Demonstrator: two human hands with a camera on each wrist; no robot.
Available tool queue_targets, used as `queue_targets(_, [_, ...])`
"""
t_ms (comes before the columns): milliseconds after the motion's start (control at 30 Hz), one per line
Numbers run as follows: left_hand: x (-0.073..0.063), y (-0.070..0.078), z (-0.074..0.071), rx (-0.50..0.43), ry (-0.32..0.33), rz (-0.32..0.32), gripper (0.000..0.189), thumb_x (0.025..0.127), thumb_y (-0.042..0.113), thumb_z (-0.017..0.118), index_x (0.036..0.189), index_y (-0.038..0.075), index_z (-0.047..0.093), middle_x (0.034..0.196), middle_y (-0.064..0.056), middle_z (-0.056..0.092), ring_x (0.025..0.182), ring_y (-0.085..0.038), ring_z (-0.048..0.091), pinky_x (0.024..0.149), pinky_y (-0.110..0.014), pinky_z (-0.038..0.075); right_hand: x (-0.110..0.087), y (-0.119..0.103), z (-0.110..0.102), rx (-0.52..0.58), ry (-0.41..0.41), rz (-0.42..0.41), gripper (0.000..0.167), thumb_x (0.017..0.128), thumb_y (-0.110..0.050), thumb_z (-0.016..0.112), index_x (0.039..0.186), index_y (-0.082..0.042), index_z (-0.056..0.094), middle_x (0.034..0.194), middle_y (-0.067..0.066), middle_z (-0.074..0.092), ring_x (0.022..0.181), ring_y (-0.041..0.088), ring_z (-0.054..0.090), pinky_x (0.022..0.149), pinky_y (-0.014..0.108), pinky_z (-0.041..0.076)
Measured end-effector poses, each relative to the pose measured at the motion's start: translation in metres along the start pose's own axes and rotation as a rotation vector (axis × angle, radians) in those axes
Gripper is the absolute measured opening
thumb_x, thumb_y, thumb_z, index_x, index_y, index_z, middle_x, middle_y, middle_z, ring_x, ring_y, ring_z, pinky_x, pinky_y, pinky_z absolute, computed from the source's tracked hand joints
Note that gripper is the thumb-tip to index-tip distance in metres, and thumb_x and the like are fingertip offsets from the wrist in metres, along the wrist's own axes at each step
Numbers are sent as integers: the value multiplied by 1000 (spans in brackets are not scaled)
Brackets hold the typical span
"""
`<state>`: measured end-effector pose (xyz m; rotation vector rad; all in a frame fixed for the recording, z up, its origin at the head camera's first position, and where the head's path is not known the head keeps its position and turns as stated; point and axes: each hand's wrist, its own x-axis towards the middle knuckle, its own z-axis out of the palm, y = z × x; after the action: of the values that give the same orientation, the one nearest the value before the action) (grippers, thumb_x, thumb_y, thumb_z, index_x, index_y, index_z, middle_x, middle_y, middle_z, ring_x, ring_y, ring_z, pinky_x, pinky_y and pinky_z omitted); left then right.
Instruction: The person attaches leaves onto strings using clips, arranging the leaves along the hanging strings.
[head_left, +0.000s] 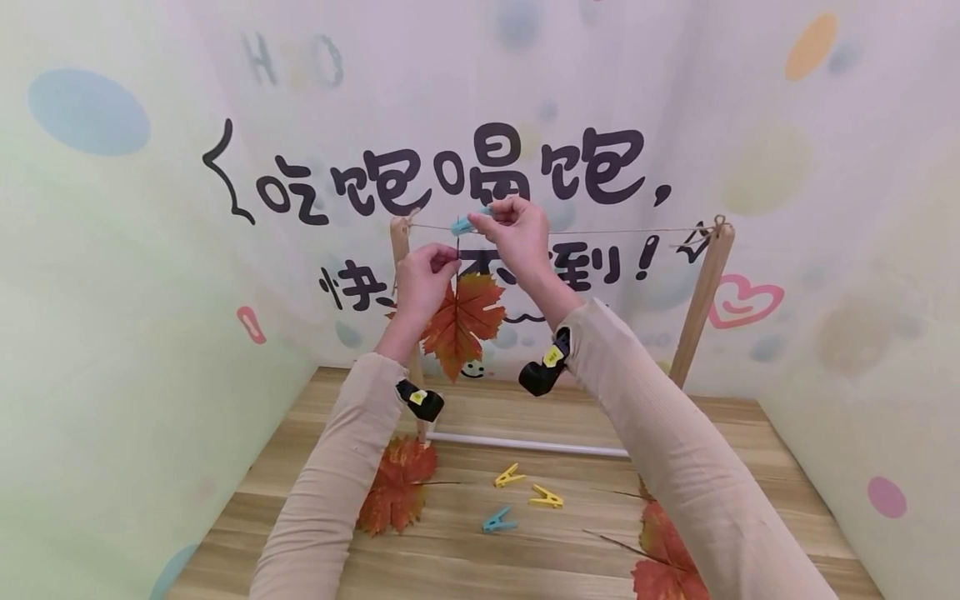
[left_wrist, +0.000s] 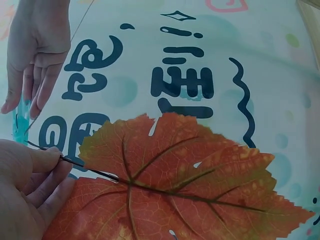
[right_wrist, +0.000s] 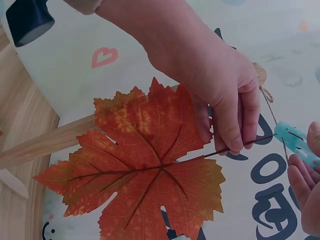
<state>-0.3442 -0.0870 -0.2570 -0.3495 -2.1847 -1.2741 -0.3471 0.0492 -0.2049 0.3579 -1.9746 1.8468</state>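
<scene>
Left hand: left hand (head_left: pixel 423 279), just left of centre in the head view; thumb and fingers pinch the stem (head_left: pixel 457 250) of the leaf.
Right hand: right hand (head_left: pixel 521 237), upper centre, above and right of the left hand; thumb and fingers grasp the blue peg (head_left: pixel 463 223).
Leaf: leaf (head_left: pixel 463 321), centre of the frame, red-orange; blade hangs below the left hand, stem pointing up to the peg.
Peg: at the string (head_left: pixel 622 230), its nose meeting the stem's upper end. Whether it clamps stem or string: cannot tell.
String: runs across the upper centre, from the left post (head_left: pixel 401 237) to the right post (head_left: pixel 701 308); tied at both tops.
Bar: white bar (head_left: pixel 525 445), low across the frame between the posts; right end hidden by the right sleeve (head_left: pixel 660 433).
Loose pegs: bottom centre, on the table (head_left: pixel 555 567); one yellow peg (head_left: pixel 509 476), a second yellow peg (head_left: pixel 547 497) to its lower right, a loose blue peg (head_left: pixel 498 520) below.
Left leaf: left leaf (head_left: pixel 401 487), lower left, partly behind the left sleeve (head_left: pixel 318 492); stem points right.
Right leaf: right leaf (head_left: pixel 663 550), lower right, partly behind the right sleeve; two stems show there.
Backdrop: wall (head_left: pixel 420 100) with black lettering, behind the string.
</scene>
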Motion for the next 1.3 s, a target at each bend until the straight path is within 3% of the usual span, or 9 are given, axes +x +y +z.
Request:
queue_targets(267, [-1,-1,2,4,5,-6,14,83,9,65,92,-1,67,89,-14,67,78,-22,63,75,-30,52,1,-3,-4,-29,-48,36,39,77,-14,72,109,3,59,90,11,62,77,16,66,72,23,53])
queue_targets(433, [-1,1,1,9,0,-6,14,83,8,65,94,-2,67,90,-14,68,79,-22,63,75,-30,52,-1,-3,-11,-37,-65,13,42,78,-14,71,115,1,57,103,15,63,86,20,65,76,24,52])
queue_targets(833, [-4,1,-3,7,-26,-26,17,83,9,65,96,-2,66,92,-14,67,79,-23,63,76,-30,52,-18,-6,-30,-110,-97,-54,42,78,-16,72,115,0,59,106,12,64,92,19,62,81,26,49])
queue_targets(1300, [-9,-3,-12,-1,23,40,15,81,8,67,92,-2,67,88,-15,67,76,-24,63,73,-31,52,-46,4,-68,-232,-182,-84,41,78,-15,72,115,-2,59,104,13,64,85,14,60,67,18,48])
